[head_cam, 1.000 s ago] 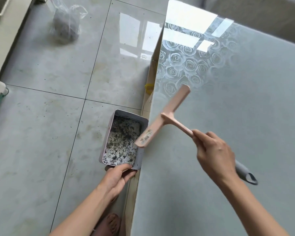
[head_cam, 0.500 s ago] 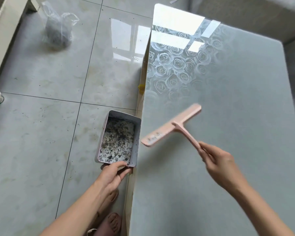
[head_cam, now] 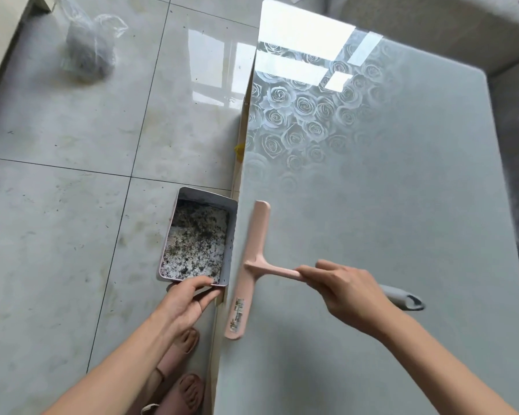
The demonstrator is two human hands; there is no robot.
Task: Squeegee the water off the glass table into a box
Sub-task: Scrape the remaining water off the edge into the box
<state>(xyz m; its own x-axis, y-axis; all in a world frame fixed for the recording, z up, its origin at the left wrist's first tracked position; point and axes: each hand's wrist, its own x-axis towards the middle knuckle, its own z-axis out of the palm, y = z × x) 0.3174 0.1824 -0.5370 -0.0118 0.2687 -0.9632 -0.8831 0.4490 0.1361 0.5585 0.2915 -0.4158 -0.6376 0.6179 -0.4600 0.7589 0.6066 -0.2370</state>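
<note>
The squeegee [head_cam: 253, 265], which half a second ago lay slantwise well out on the counter [head_cam: 402, 205], has swung round. Its blade now runs along the counter's left edge, just beside the box [head_cam: 204, 193]. The right grip [head_cam: 348, 292] has moved with it toward that edge, and the handle's grey end [head_cam: 402, 296] shows behind it again.
</note>
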